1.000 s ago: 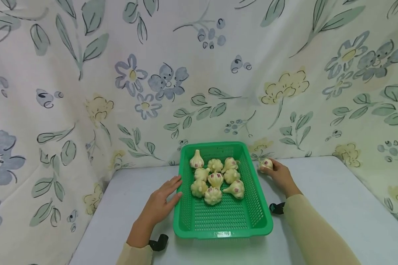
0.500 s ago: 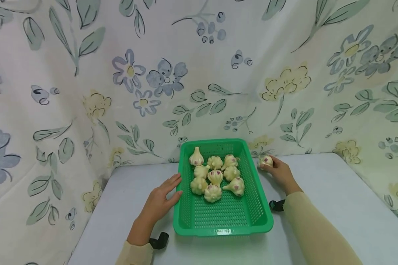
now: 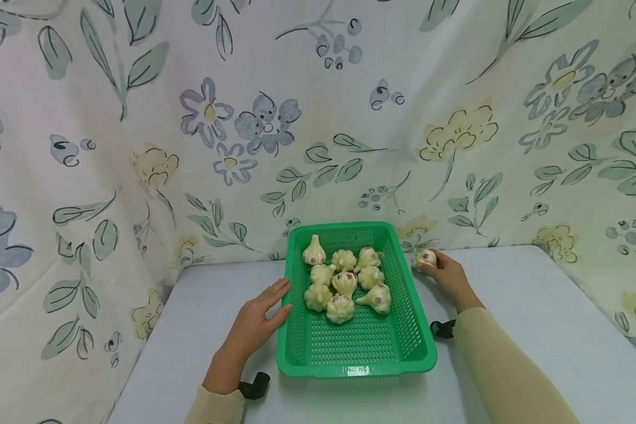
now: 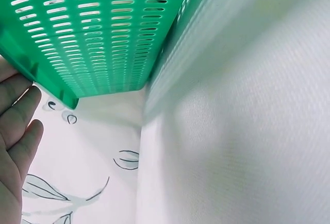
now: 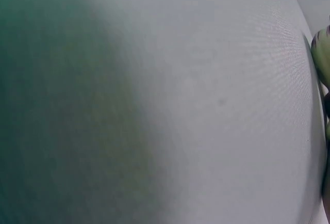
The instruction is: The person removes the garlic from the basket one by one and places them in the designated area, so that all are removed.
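A green plastic basket (image 3: 357, 370) with slotted walls stands mid-table, holding several garlic bulbs (image 3: 340, 309) grouped toward its far half. My left hand (image 3: 257, 324) lies along the basket's left side, fingers extended with the tips at the rim. In the left wrist view, the fingers (image 4: 20, 110) of that hand touch the basket's rim beside its perforated wall. Right of the basket's far corner, my right hand (image 3: 447, 281) grips another garlic bulb (image 3: 426, 258) between thumb and fingers, close over the table. Only a sliver of that bulb (image 5: 322, 53) shows at the right wrist view's edge.
The white-covered table (image 3: 519, 306) reaches back to a floral curtain (image 3: 323, 118) hanging behind and along the sides. A small black device (image 3: 254, 386) sits at the left wrist, and a similar black device (image 3: 443, 330) at the right wrist.
The head view has shifted slightly, so the scene sits a little higher in it. Both hands, the basket and the garlic bulbs keep their places relative to one another.
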A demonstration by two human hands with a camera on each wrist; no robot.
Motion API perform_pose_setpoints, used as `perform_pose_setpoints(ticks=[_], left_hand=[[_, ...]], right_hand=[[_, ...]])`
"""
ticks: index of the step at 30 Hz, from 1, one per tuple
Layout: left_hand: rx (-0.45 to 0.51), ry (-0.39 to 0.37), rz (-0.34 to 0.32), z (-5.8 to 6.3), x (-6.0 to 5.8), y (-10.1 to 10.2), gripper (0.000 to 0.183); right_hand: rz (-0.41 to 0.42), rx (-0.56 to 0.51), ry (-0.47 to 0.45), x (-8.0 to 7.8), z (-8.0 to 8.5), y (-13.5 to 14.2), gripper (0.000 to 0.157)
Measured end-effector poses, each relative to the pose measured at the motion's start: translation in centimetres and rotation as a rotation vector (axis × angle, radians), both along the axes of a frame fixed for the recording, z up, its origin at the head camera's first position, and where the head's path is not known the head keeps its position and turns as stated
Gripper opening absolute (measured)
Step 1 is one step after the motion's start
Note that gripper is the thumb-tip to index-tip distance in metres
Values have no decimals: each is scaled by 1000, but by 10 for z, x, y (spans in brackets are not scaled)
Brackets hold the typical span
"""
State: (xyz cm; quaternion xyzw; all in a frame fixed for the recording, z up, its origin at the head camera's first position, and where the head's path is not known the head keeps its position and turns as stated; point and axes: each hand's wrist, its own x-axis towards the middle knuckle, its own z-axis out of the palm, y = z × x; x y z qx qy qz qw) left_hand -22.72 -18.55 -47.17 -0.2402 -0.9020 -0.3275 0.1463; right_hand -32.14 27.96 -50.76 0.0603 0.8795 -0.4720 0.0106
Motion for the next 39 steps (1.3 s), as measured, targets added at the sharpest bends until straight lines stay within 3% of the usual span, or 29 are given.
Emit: perform_pose_setpoints(ticks=[9,24,31,39], left_hand=[[-1,-4,1,2,3,0,49],[11,3,-14,2,4,1,50],[0,3,-7,0,4,1,50],[-8,12,1,2,3,1,49]], right_hand=[[-7,-35,-6,1,-2,-1,87],[-14,0,-3,0,-4,-2,87],[-12,-60,-20,2,-3,-1,87],[-13,-58,-17,1,-1,0,89]])
